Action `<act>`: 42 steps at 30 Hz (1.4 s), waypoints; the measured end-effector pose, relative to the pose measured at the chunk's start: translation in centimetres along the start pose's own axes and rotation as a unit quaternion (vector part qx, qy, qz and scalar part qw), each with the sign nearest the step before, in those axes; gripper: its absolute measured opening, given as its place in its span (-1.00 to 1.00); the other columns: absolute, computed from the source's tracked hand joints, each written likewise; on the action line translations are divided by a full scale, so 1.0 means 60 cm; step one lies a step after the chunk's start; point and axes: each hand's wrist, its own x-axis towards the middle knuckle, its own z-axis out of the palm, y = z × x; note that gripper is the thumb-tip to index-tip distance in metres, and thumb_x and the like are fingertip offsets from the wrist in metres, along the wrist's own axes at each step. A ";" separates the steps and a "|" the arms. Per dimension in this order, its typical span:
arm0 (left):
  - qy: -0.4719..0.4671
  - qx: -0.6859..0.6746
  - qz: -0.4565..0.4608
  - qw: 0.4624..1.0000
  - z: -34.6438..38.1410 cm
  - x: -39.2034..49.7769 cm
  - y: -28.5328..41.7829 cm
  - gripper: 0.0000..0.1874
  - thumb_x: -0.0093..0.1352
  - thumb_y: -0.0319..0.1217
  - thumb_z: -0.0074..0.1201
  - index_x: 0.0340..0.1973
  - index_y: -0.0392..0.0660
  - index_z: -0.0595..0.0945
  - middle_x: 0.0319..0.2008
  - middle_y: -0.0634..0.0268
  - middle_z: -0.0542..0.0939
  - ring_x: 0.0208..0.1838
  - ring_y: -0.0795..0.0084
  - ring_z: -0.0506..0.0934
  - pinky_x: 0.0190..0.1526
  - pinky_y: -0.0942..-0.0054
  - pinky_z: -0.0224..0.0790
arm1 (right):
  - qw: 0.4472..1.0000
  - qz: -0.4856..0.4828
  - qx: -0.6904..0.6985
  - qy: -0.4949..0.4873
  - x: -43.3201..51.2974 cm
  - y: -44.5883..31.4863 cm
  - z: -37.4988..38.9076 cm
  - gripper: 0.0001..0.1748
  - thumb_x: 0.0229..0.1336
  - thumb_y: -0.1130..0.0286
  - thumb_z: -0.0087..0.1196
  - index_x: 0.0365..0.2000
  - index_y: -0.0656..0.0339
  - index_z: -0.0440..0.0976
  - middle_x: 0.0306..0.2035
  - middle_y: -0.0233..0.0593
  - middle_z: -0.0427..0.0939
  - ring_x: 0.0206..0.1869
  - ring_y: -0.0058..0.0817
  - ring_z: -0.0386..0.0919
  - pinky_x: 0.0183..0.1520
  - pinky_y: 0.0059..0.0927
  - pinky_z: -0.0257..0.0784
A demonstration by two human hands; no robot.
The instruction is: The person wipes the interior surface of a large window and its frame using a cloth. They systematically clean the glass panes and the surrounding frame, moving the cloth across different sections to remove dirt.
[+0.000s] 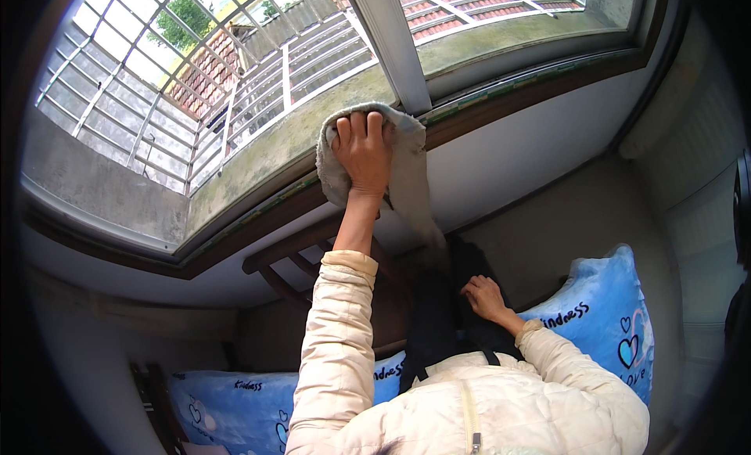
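My left hand point(362, 156) is pressed on a pale grey cloth point(410, 176) with its fingers bent over it. Beneath the cloth is the inner edge of the window sill point(258, 213), close to the foot of the upright frame bar point(390, 44). One end of the cloth hangs down the white wall below the sill. My right hand point(486, 298) is low at my side by my dark trousers point(431, 308), fingers loosely bent and slightly apart, with nothing visible in it.
Outside the window stands a metal security grille point(287, 73) above a stained concrete ledge point(287, 123). Below the sill is a dark wooden chair point(293, 261). Blue printed cushions point(234, 402) lie behind me on both sides. A pale curtain point(698, 220) hangs at right.
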 end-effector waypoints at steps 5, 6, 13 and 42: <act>0.029 -0.006 -0.017 0.999 0.007 0.009 0.002 -0.68 0.08 -0.19 0.28 -0.38 0.06 0.47 -0.37 0.35 0.43 -0.20 0.22 0.41 -0.27 0.21 0.14 | 1.000 -0.010 -0.011 0.002 0.002 0.000 0.008 -0.88 -0.05 0.53 0.15 -0.41 0.14 0.57 -0.33 -0.26 0.48 -0.18 -0.26 0.45 -0.12 -0.24 0.33; 0.029 -0.005 -0.036 0.999 0.005 0.012 0.011 -0.70 0.09 -0.20 0.27 -0.38 0.06 0.47 -0.37 0.35 0.43 -0.21 0.22 0.41 -0.27 0.21 0.13 | 1.000 -0.014 -0.013 -0.001 0.003 0.000 0.009 -0.88 -0.05 0.53 0.15 -0.41 0.14 0.57 -0.33 -0.26 0.48 -0.18 -0.27 0.45 -0.13 -0.24 0.33; 0.063 0.005 -0.031 0.998 0.017 -0.005 0.016 -0.77 0.15 -0.25 0.25 -0.41 0.01 0.50 -0.34 0.28 0.45 -0.19 0.18 0.40 -0.24 0.19 0.05 | 0.999 -0.019 -0.042 -0.004 0.002 0.001 0.009 -0.87 -0.05 0.52 0.14 -0.41 0.13 0.58 -0.34 -0.26 0.48 -0.20 -0.27 0.44 -0.14 -0.26 0.33; -0.054 0.022 -0.013 0.998 -0.006 -0.005 0.008 -0.89 0.16 -0.41 0.14 -0.44 -0.05 0.52 -0.45 0.21 0.58 -0.18 0.18 0.56 -0.19 0.16 0.39 | 1.000 -0.014 -0.005 0.025 0.007 0.014 0.009 -0.90 -0.05 0.50 0.17 -0.42 0.14 0.60 -0.37 -0.28 0.51 -0.22 -0.29 0.49 -0.14 -0.26 0.39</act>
